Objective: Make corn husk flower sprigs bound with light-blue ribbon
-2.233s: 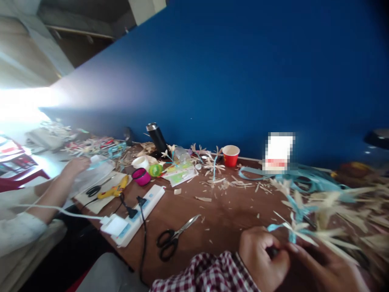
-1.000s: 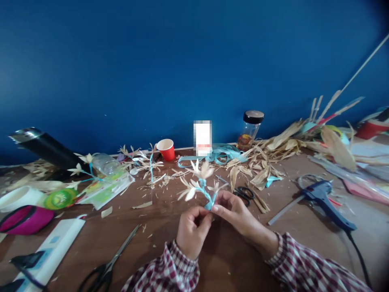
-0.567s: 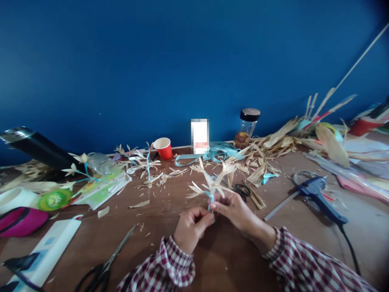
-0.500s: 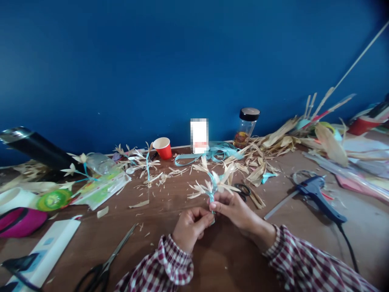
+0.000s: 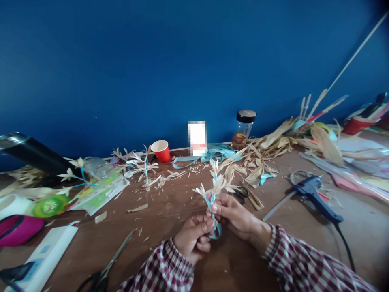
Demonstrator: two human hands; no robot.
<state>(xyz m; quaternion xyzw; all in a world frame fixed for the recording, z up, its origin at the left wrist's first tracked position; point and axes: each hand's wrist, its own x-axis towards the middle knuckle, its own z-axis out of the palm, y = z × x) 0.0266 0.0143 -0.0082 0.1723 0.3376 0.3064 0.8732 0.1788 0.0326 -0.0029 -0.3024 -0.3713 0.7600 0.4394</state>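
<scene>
Between my hands stands a spray of cream corn-husk flowers (image 5: 217, 184) on a thin stem bound in light blue ribbon. My right hand (image 5: 235, 213) pinches the stem just under the blossoms with thumb and fingers. Lower down, my left hand (image 5: 196, 235) has its thumb and fingers closed on the blue ribbon (image 5: 218, 232), whose loose end curls in a loop below the fingers. Whether the left fingertips also grip the stem's lower end, I cannot tell. Behind the right hand lies a pair of dark-handled scissors (image 5: 243, 194), partly hidden.
A blue glue gun (image 5: 317, 198) lies at right, its cord trailing forward. Scissors (image 5: 112, 259) and a power strip (image 5: 50, 253) are at front left. Along the wall stand a red paper cup (image 5: 161, 153), a lidded jar (image 5: 244, 129), piled blue ribbon (image 5: 223, 152) and corn husks (image 5: 276, 144).
The flower spray has turned and is more upright, its blossoms now bunched. A loop of blue ribbon has come into view below the fingers. The left hand has shifted slightly downward.
</scene>
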